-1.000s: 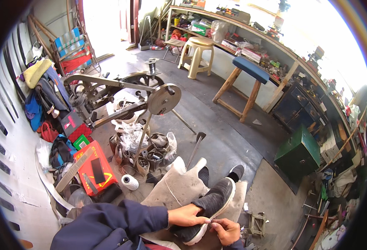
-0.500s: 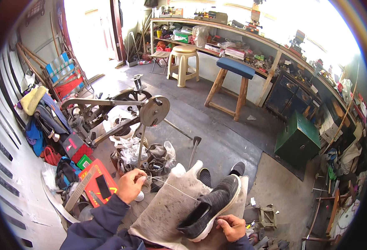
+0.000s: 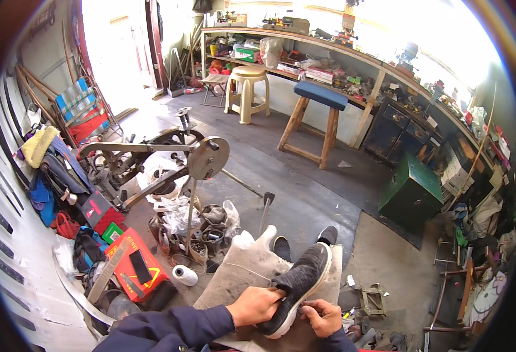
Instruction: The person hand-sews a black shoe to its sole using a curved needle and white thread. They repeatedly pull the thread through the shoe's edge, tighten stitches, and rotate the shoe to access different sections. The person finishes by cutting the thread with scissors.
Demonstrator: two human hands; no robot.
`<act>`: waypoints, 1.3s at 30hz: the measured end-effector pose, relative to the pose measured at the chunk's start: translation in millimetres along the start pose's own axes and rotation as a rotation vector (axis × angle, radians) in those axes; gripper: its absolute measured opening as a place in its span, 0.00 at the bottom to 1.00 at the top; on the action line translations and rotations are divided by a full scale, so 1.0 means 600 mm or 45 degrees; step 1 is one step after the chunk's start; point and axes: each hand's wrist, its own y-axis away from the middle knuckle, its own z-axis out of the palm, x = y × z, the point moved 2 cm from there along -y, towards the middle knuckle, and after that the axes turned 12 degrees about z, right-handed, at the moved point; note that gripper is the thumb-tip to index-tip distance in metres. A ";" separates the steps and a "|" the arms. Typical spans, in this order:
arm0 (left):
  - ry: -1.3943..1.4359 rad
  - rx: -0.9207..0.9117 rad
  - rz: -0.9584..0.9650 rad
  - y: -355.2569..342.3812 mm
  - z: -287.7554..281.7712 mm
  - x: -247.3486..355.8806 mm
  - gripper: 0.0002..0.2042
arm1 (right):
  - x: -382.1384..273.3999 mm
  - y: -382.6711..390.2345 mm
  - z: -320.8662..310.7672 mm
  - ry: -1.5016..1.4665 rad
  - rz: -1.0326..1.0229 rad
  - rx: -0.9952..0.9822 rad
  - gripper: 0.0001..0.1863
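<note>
A black knit sneaker (image 3: 302, 278) with a white sole lies on a stained, light-coloured cloth (image 3: 226, 286) over my lap. My left hand (image 3: 254, 305) reaches into its opening; the fingers bend over the edge and their tips are hidden inside. At the sole's right side, my right hand (image 3: 322, 317) is closed in a pinch, but what it holds is too small to make out. A pale thread (image 3: 251, 271) crosses the cloth toward the shoe. To the left stands a white thread spool (image 3: 184, 275). Beyond the sneaker, dark footwear (image 3: 328, 235) shows past the cloth's edge.
A hand-cranked metal machine (image 3: 209, 158) stands ahead on the left, with filled pouches (image 3: 198, 249) beneath. A phone (image 3: 140, 266) lies on a red box (image 3: 130, 242). Farther off are a blue-topped stool (image 3: 321, 95), a green box (image 3: 410, 190) and a cluttered workbench (image 3: 381, 66).
My left hand has left the thread beside the cloth and come right, into the shoe opening. My right hand stays by the sole. The whole view has shifted slightly.
</note>
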 end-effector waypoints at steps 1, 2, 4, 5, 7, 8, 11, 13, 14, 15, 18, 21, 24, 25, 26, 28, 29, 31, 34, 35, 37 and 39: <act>0.089 0.082 0.028 0.000 0.000 -0.002 0.10 | 0.000 0.002 -0.002 -0.022 -0.026 0.002 0.07; 0.186 0.164 0.033 0.002 -0.002 -0.004 0.09 | 0.001 0.004 -0.003 -0.021 -0.023 0.010 0.07; 0.343 0.249 -0.022 0.009 -0.005 -0.006 0.06 | 0.004 0.005 -0.003 -0.039 -0.021 0.019 0.07; 0.342 0.291 -0.005 0.012 -0.009 -0.006 0.06 | 0.005 0.004 -0.002 -0.058 -0.020 0.023 0.07; 0.345 0.321 0.004 0.017 -0.017 -0.005 0.07 | 0.007 0.001 0.000 -0.070 -0.012 0.020 0.07; 0.343 0.377 0.068 0.017 -0.021 -0.002 0.08 | 0.008 -0.001 0.001 -0.063 -0.007 0.014 0.07; 0.231 0.386 0.114 0.010 -0.029 0.002 0.11 | 0.007 -0.007 0.003 -0.063 0.001 -0.002 0.07; 0.033 0.218 0.082 0.002 -0.029 0.001 0.12 | 0.005 -0.008 0.004 -0.067 0.003 -0.008 0.07; 0.029 0.151 0.076 -0.003 -0.028 -0.002 0.13 | 0.004 -0.008 0.003 -0.068 0.003 -0.008 0.07; -0.003 0.059 0.060 -0.005 -0.025 -0.004 0.13 | 0.004 -0.007 0.003 -0.041 0.040 0.012 0.07; 0.027 -0.005 0.070 -0.010 -0.019 -0.009 0.11 | 0.006 -0.002 0.001 -0.053 0.042 0.026 0.07; 0.310 0.313 0.091 0.000 -0.022 -0.010 0.08 | 0.007 0.001 -0.002 -0.047 0.043 0.039 0.07; 0.882 0.299 -0.284 0.018 -0.020 -0.022 0.04 | 0.007 0.000 -0.002 -0.028 0.057 0.035 0.07; 1.158 0.366 -0.265 0.021 -0.021 -0.024 0.04 | 0.005 -0.002 -0.002 -0.042 0.024 0.019 0.07; 1.433 0.431 -0.242 0.024 -0.022 -0.026 0.04 | 0.003 -0.002 -0.001 -0.030 0.032 0.016 0.07; 1.955 0.464 -0.168 0.028 -0.021 -0.028 0.06 | 0.000 -0.004 0.000 -0.033 0.042 0.009 0.07; 2.018 0.463 -0.133 0.027 -0.019 -0.030 0.06 | -0.002 -0.004 0.000 -0.048 0.044 0.006 0.07; 2.187 0.458 -0.021 0.020 -0.010 -0.031 0.07 | -0.003 -0.005 0.002 -0.077 0.052 0.002 0.07; 1.518 0.386 -0.284 0.018 0.008 -0.035 0.06 | -0.001 -0.005 0.001 -0.097 0.063 0.009 0.07; 1.215 0.330 -0.343 0.016 0.012 -0.035 0.06 | 0.001 -0.005 0.001 -0.095 0.064 0.014 0.07; 0.914 0.290 -0.291 0.009 0.024 -0.025 0.13 | 0.004 -0.005 0.000 -0.097 0.072 0.016 0.07; 0.846 0.299 -0.300 0.000 0.028 -0.026 0.14 | 0.007 -0.005 0.000 -0.079 0.117 0.029 0.07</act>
